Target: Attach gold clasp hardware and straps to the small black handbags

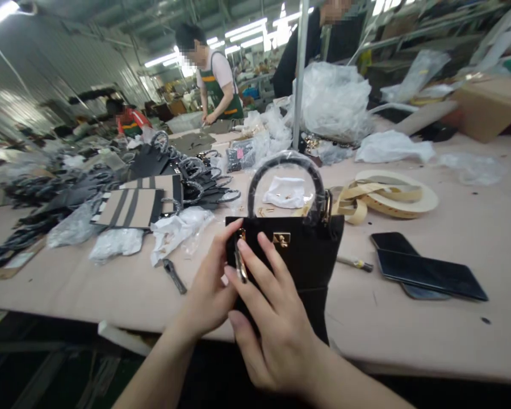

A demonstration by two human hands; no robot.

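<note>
A black handbag (310,270) stands upright in front of me at the table's near edge, its arched handle (287,156) wrapped in clear plastic. On its front is a gold turn lock (281,238). My left hand (210,289) is closed round the bag's left side. Spread across the front is my right hand (276,318), with fingers stretched out and fingertips touching a narrow gold metal fitting (241,264) near the left edge. Some gold hardware (327,207) hangs by the handle's right foot. My hands hide the bag's lower left part.
Left lie a striped bag panel (130,207), plastic-wrapped black bags (153,162) and a dark-handled tool (174,276). Right are a tape roll (409,196), a brush (355,262) and stacked phones (432,274). A metal post (300,79) rises behind; a co-worker (219,85) stands beyond.
</note>
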